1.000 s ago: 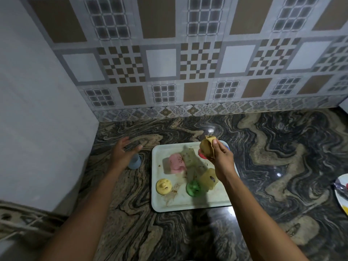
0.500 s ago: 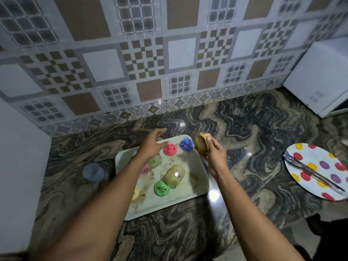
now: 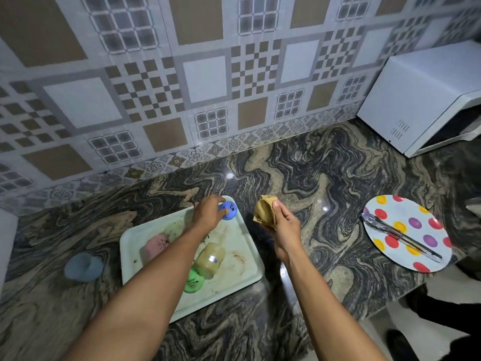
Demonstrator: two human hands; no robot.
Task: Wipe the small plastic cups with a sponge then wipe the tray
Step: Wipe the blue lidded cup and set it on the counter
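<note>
A white tray [image 3: 242, 267] lies on the dark marble counter, smeared with brown stains. On it sit a pink cup [image 3: 155, 245], a pale green cup [image 3: 175, 229], a yellowish cup [image 3: 210, 259] on its side and a green cup [image 3: 194, 281]. At the tray's far corner my left hand [image 3: 208, 214] grips a blue cup [image 3: 229, 210]. My right hand [image 3: 282, 224] holds a crumpled tan sponge [image 3: 263, 211] just right of the tray, above the counter. A light blue cup [image 3: 82, 267] stands on the counter left of the tray.
A polka-dot plate [image 3: 408, 230] with metal tongs [image 3: 400, 235] lies at the right. A white microwave [image 3: 426, 97] stands at the back right. The tiled wall runs behind, and the counter's front edge drops off at lower right.
My left hand left the light blue cup on the counter, crossed over the tray past the red cup and now grips the blue cup. The view swung right; the sponge hand stayed beside the tray.
</note>
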